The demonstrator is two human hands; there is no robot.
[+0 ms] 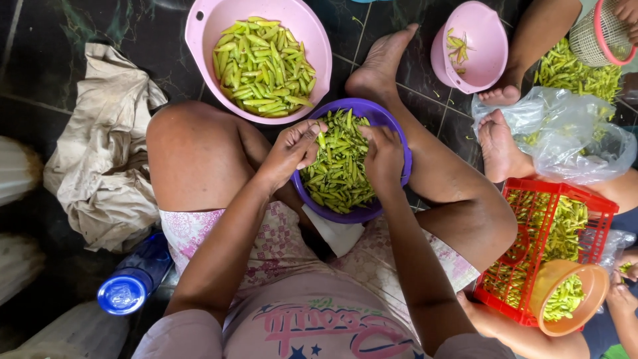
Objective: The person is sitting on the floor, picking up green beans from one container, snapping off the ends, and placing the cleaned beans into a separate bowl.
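Two hands are working over a purple bowl (392, 126) heaped with green pods (339, 169), which is sitting between the person's knees. The left hand (290, 149) is pinching a single pod (321, 139) between thumb and curled fingers, just over the bowl's near-left rim. The right hand (383, 154) is lying closed and palm down on the heap, fingers dipping into the pods; whether it is gripping one I cannot tell.

Beyond the left hand a big pink basin (199, 30) is holding more pods, just past the purple bowl's far rim. A smaller pink bowl (488, 40) is sitting well out beyond the right hand, a red crate (595, 206) with an orange bowl (591, 292) off to its right. A cloth (100, 166) and a blue bottle (126, 289) are lying to the left.

Judging by this, the step is going best if the pinching stays low over the bowl, so that anything slipping is falling back into the heap, and if the right hand is lifting one pod at a time rather than a clump.
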